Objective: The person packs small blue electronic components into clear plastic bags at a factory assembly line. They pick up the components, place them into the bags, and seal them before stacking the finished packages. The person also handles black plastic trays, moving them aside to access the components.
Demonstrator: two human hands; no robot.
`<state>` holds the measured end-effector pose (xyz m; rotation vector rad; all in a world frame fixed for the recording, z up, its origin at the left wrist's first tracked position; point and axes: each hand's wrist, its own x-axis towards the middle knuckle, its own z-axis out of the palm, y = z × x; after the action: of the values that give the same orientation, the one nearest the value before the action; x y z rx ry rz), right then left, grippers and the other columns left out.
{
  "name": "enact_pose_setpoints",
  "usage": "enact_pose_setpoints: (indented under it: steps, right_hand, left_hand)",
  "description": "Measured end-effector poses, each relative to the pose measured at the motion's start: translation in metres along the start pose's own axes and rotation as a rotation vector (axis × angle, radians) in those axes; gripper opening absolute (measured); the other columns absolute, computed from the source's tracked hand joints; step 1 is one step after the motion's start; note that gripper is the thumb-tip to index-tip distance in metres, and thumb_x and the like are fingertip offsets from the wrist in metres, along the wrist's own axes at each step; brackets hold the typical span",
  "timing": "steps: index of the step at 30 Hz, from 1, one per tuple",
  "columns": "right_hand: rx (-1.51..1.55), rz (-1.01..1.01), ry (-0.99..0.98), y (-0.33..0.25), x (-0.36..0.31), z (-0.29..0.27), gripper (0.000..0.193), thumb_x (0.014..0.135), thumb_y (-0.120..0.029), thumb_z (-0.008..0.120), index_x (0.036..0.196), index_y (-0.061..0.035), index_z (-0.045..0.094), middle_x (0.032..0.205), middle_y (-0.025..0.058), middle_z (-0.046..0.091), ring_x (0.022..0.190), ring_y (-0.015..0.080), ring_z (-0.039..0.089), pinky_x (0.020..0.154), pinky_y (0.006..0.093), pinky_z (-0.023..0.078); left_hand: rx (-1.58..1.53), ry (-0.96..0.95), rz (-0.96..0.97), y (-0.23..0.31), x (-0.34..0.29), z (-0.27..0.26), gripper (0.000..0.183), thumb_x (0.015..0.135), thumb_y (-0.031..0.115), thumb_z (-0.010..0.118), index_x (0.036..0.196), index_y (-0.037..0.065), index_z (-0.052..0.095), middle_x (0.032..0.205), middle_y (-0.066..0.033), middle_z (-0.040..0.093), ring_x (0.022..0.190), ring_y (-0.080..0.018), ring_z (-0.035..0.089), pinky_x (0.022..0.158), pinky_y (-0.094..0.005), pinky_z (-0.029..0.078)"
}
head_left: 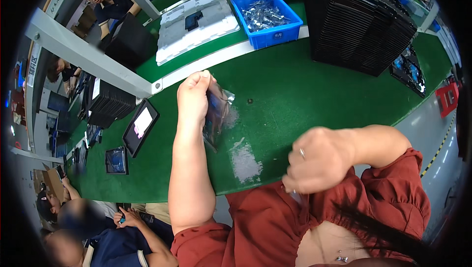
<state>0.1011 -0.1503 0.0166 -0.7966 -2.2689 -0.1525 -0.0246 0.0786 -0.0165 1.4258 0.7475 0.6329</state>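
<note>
My left hand [194,95] is closed around the upper edge of a shiny, see-through dark plastic bag [217,112], which hangs over the green table. Something bluish shows inside the bag, but I cannot make out what it is. Close to the table's front edge, my right hand [319,161] is curled up and a little blurred, with a ring on one finger. A small pale, translucent bit [296,196] shows just below its fingertips; whether the fingers grip it is hard to see.
Beyond my left hand stands a blue bin [275,36] of small bagged metal parts, beside a white tray [172,46]. A tall stack of black trays [359,31] rises at the far right. Left are a black tray [129,141], a small tray [116,161] and a metal frame post [88,53]. Co-workers sit nearby.
</note>
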Motion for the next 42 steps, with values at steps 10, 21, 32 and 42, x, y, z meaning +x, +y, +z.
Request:
enact_pose_setpoints:
  steps: [10,21,32,42]
  right_hand:
    - [-1.135,0.428,0.166,0.173,0.012,-0.029,0.024,0.072,-0.007,0.059,0.096,-0.0051,0.06,0.083,0.0097,0.056,0.075,0.0246,0.06,0.063,0.0329,0.05]
    - [-0.03,0.68,0.17,0.064,0.004,0.019,0.009,0.073,-0.003,0.065,0.082,-0.0044,0.065,0.085,0.0084,0.06,0.083,0.0274,0.06,0.072,0.0364,0.049]
    - [0.156,0.88,0.052,0.062,-0.006,0.015,0.012,0.072,-0.013,0.071,0.076,-0.0026,0.066,0.087,0.0103,0.061,0.083,0.027,0.06,0.071,0.0371,0.049]
    - [0.478,1.231,0.531,0.096,-0.029,-0.02,0.015,0.087,-0.016,0.062,0.085,-0.0018,0.067,0.081,0.0028,0.063,0.072,0.0099,0.058,0.068,0.0243,0.049]
  left_hand:
    - [0.333,-0.16,0.247,-0.01,-0.009,0.018,0.022,0.094,0.021,0.051,0.085,0.004,0.061,0.074,0.0029,0.054,0.068,-0.0059,0.046,0.064,-0.0214,0.039]
    - [0.275,-0.143,0.39,-0.001,-0.031,0.039,0.01,0.09,0.008,0.055,0.092,-0.001,0.06,0.079,-0.0062,0.061,0.07,-0.0113,0.056,0.066,-0.0252,0.046]
    - [0.344,-0.12,0.486,-0.004,-0.042,0.055,0.014,0.087,0.005,0.059,0.1,0.0,0.058,0.091,-0.0035,0.059,0.083,-0.0093,0.054,0.076,-0.0235,0.045]
    - [0.696,-0.231,0.346,0.015,-0.042,0.043,0.031,0.086,0.021,0.061,0.108,0.0,0.057,0.09,-0.0194,0.064,0.083,-0.0323,0.064,0.076,-0.0369,0.049]
